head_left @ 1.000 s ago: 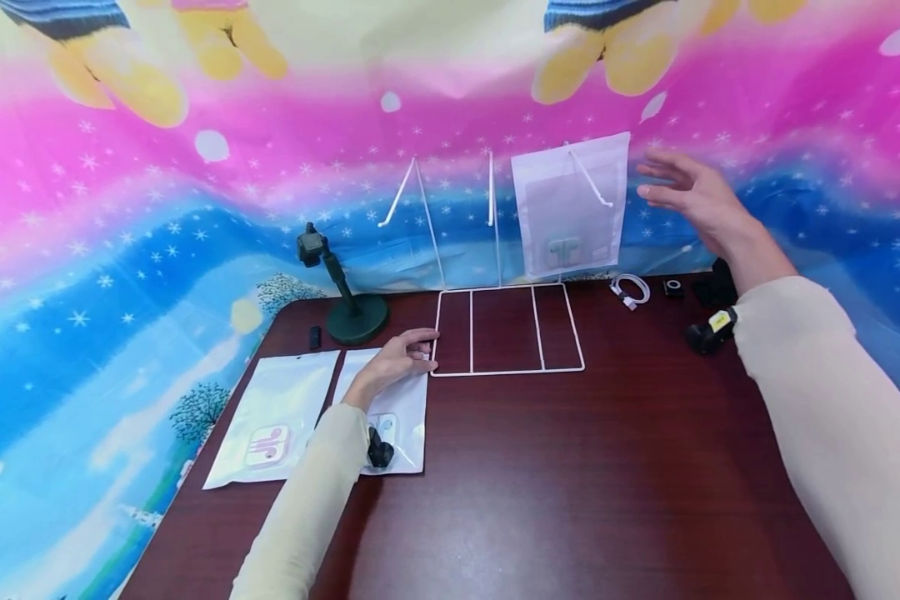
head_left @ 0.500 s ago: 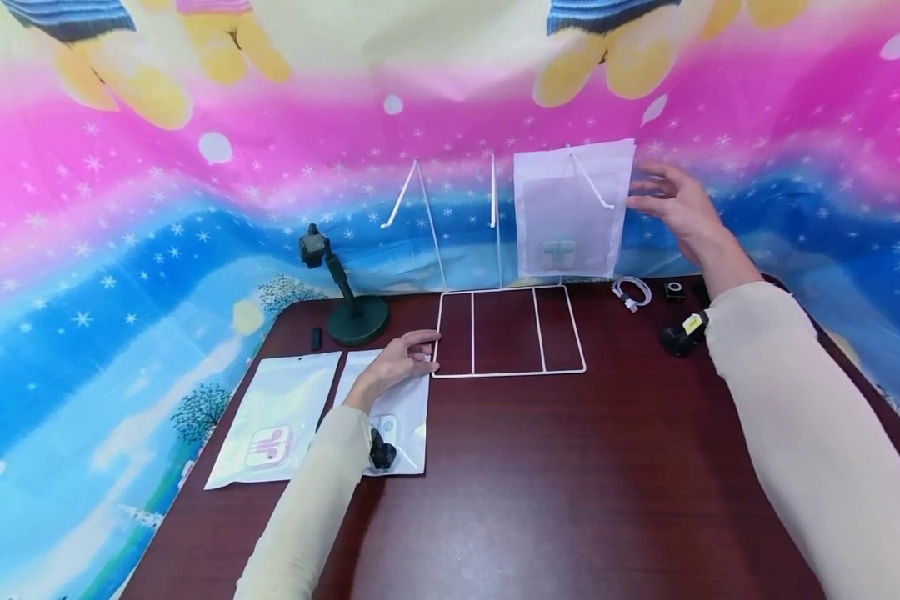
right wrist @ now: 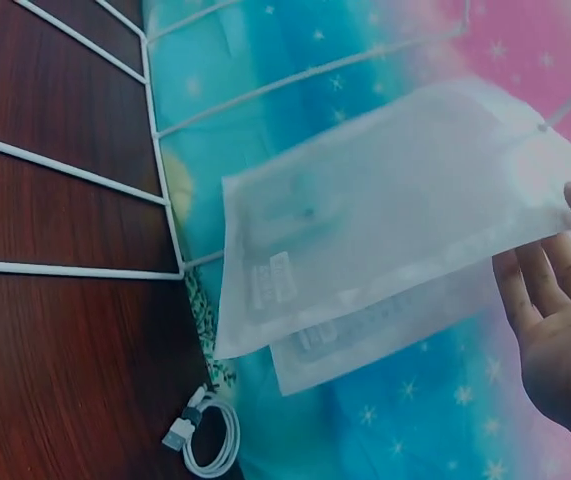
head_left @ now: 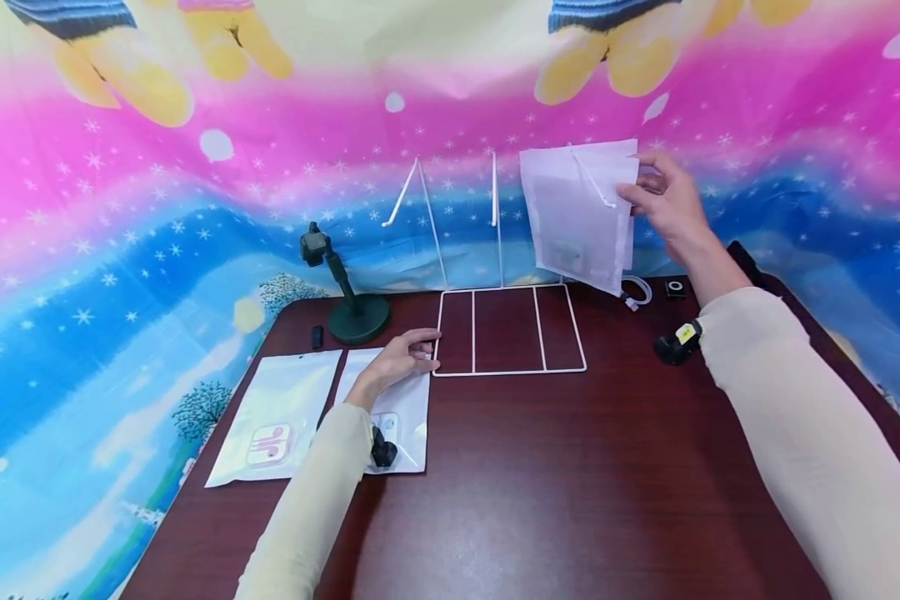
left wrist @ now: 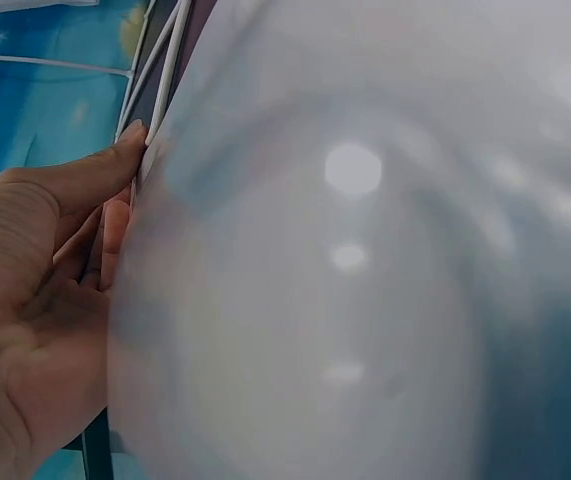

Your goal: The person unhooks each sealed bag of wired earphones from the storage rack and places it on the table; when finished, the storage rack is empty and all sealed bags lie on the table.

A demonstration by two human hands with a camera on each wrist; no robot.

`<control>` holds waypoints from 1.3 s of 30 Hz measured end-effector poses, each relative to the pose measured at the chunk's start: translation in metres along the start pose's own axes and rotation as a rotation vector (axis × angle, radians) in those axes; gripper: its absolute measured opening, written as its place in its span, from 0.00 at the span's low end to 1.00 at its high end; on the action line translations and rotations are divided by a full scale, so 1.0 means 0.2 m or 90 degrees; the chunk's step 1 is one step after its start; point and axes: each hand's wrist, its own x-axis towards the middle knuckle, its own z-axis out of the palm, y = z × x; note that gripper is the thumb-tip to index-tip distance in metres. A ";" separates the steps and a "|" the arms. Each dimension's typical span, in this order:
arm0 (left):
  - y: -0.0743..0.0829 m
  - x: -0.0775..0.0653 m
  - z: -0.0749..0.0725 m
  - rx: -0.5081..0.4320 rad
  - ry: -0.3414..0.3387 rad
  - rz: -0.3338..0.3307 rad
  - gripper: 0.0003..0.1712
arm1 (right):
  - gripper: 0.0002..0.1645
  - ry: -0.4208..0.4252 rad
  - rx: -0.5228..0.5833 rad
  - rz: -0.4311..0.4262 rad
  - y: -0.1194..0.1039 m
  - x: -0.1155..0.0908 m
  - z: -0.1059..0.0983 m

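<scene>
A white wire display rack [head_left: 473, 333] stands on the table with three arms rising at its back. My left hand [head_left: 397, 362] holds the left side bar of its base; the left wrist view shows thumb and fingers [left wrist: 115, 165] at the wire. Two white translucent pouches hang on the right hook, the front pouch [right wrist: 395, 200] overlapping the rear pouch [right wrist: 395, 330]. My right hand [head_left: 671, 204] pinches the right edge of the front pouch near its top, thumb in front and fingers behind. That pouch is swung forward at the bottom. A small case shows faintly inside it.
Left hook [head_left: 401, 192] and middle hook [head_left: 493, 192] carry nothing. Two pouches lie at the left: one pouch [head_left: 292, 392] with pink earphones, another pouch [head_left: 414, 417] partly under my left forearm. Behind are a dark green stand [head_left: 356, 317], a coiled white cable [head_left: 640, 290] and a small black gadget [head_left: 675, 288].
My right hand has moved left to the hanging pouches and taken hold of the front one's edge. The front pouch has swung out from the rear one. My left hand stays on the rack.
</scene>
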 end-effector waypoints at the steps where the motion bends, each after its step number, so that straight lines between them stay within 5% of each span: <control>1: 0.00 0.00 0.00 -0.001 0.002 -0.002 0.34 | 0.25 -0.001 -0.021 0.003 0.00 0.00 0.01; 5: -0.01 0.00 0.01 -0.003 0.006 -0.006 0.34 | 0.26 -0.002 -0.030 0.007 -0.02 -0.02 0.04; 18: 0.00 0.00 0.00 0.005 -0.004 0.011 0.35 | 0.25 0.008 0.124 0.017 -0.06 -0.17 -0.02; 32: 0.00 -0.01 0.00 0.011 -0.004 0.017 0.34 | 0.14 0.009 0.176 0.009 -0.09 -0.35 -0.09; 39: 0.00 0.00 0.00 0.006 -0.001 0.018 0.33 | 0.17 -0.002 0.216 0.032 -0.13 -0.44 -0.11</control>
